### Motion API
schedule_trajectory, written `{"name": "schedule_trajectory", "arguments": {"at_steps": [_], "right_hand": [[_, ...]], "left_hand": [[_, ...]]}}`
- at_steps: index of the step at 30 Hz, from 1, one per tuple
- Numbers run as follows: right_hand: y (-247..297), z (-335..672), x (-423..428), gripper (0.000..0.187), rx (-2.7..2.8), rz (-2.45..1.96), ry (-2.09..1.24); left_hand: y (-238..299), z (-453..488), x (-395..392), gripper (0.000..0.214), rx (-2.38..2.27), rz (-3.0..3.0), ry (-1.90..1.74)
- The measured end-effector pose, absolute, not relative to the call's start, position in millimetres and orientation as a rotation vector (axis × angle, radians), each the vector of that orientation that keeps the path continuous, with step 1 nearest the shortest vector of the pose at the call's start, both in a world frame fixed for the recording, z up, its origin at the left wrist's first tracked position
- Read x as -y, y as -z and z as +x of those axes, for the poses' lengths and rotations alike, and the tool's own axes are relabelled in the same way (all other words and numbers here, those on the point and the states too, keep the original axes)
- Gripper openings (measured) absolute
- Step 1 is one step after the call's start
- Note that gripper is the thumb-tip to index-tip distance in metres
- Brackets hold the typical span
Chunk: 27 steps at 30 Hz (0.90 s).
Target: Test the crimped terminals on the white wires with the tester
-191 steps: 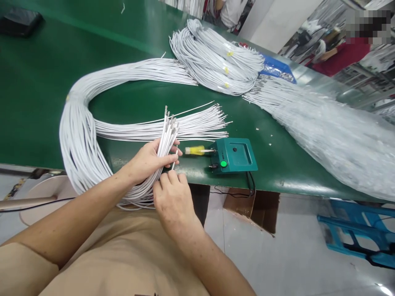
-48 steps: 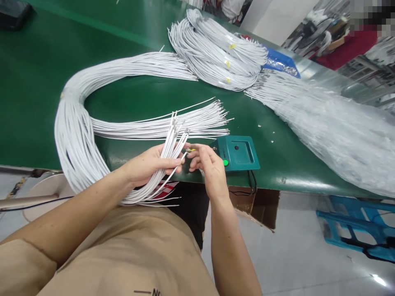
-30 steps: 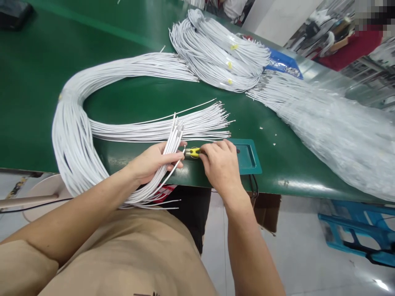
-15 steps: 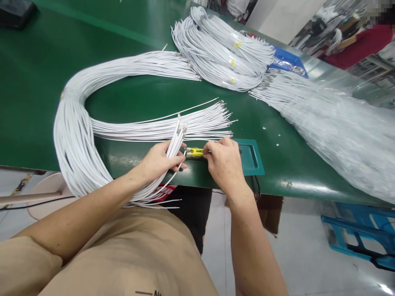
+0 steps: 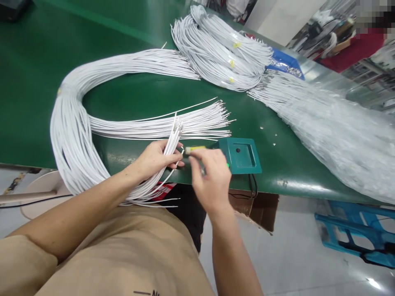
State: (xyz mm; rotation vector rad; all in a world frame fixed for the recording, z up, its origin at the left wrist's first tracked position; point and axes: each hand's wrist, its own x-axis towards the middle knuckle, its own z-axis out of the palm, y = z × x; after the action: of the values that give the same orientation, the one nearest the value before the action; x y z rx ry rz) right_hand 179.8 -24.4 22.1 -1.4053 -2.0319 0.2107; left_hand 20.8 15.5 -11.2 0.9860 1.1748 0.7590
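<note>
My left hand (image 5: 165, 156) is closed around a bunch of white wires (image 5: 173, 142), their terminal ends pointing up and away from me. One wire end sticks out at its fingertips, close to a yellow-bodied tool head (image 5: 195, 149). That head projects from the left side of a teal bench machine (image 5: 226, 156). Blurred by motion, my right hand (image 5: 211, 170) is just in front of the yellow head, thumb and fingers seemingly apart, with nothing visible between them. It covers part of the head and machine.
A large curved bundle of white wires (image 5: 72, 107) lies on the green table (image 5: 138, 98). Behind are coiled wires (image 5: 216, 49) and a blue tray (image 5: 285, 63). Plastic-wrapped wires (image 5: 333, 127) lie at right. A blue stool (image 5: 354, 230) stands on the floor; a person in red (image 5: 354, 51) is beyond.
My right hand has moved left and toward me, from the yellow head's right end to in front of it, exposing more of the teal machine. My left hand keeps the wires.
</note>
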Motion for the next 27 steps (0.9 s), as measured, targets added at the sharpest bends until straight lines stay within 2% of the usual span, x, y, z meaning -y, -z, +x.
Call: {"name": "schedule_trajectory", "arguments": {"at_steps": [3,7,14,16,18,21,23,25,27], "right_hand": [[-10,159,46,0.016,2.259,-1.224,-0.232],[0,141,63,0.021,2.524,-1.156,-0.082],[-2,125,78,0.02,2.673,-1.287,0.085],[-7,123,84,0.015,2.732,-1.299,-0.077],[-14,126,87,0.009,2.755,-1.304,-0.381],[-27,140,76,0.021,2.499,-1.397,-0.863],[-33,151,60,0.03,2.058,-1.518,-0.96],[-36,160,41,0.022,1.611,-1.529,-0.97],[-35,164,25,0.024,1.36,-1.486,-1.003]], "left_hand": [[8,15,-12,0.04,-1.163,1.001,-0.779],[3,9,-6,0.049,-1.088,0.958,-0.796],[-4,3,0,0.032,-1.039,0.937,-0.735],[-5,2,1,0.03,-1.032,0.924,-0.747],[-5,0,2,0.03,-1.037,0.942,-0.758],[-6,-2,5,0.035,-1.072,1.015,-0.743],[-6,-3,8,0.04,-1.096,1.069,-0.75],[-5,-4,10,0.042,-1.111,1.13,-0.766],[-4,-4,13,0.039,-1.126,1.196,-0.767]]}}
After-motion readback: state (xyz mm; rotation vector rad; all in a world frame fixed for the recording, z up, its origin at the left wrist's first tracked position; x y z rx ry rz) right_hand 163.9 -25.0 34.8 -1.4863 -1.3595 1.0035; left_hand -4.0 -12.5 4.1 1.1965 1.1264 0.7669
